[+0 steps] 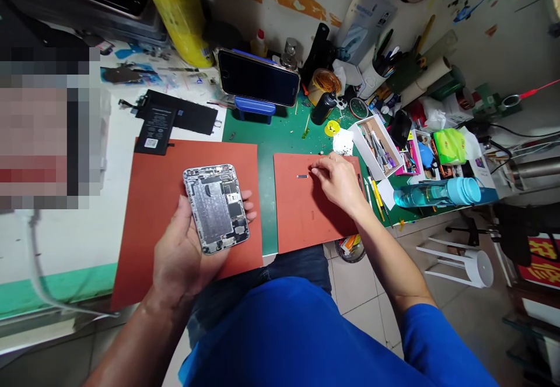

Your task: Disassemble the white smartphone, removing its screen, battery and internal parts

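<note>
My left hand holds an opened phone chassis, inner boards facing up, over the left red mat. My right hand rests on the right red mat, fingers pinched together near its top edge. A small dark part lies on that mat just left of the fingertips. What the pinch holds is too small to make out.
A black battery lies behind the left mat. A dark phone stands on a blue stand. A white tray of tools, a teal bottle and cluttered supplies sit at the right. A white stool stands on the floor.
</note>
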Demonstrator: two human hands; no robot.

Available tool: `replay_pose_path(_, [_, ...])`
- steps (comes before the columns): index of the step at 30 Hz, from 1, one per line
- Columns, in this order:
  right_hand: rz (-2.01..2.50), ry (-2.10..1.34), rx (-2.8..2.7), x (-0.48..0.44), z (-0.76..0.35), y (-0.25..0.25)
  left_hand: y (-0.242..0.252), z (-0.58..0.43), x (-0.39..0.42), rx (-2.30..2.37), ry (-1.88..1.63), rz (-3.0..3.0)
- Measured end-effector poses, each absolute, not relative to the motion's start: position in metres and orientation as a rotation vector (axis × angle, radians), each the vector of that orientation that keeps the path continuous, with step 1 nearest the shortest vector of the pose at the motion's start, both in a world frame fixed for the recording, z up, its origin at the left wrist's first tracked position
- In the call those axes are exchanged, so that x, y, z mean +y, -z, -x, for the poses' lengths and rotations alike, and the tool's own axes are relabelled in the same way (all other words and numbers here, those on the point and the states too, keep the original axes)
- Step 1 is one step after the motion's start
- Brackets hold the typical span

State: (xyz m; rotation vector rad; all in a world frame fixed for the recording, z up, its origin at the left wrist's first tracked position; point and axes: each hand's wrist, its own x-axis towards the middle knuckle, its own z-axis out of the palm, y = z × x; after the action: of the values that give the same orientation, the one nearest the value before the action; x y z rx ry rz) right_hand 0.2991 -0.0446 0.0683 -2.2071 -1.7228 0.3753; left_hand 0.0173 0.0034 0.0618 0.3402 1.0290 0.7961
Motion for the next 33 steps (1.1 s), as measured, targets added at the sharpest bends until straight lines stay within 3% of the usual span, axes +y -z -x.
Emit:
replay_pose_path(12, [2.076, -0.376, -2.112, -0.039, -0.294, -0.059, -0.06, -0.018, 0.003, 1.031, -0.793, -0.317])
replay_pose_path(19, [2.07, -0.305, -2.067, -0.03, -0.315, -0.072, -0.061, -0.018, 0.003, 1.024, -0.798, -0.356])
replay_pose_path(33, [2.117, -0.475, -2.116, -0.021, -0.321, -0.065, -0.061, -0.018, 0.003, 1.044, -0.791, -0.326])
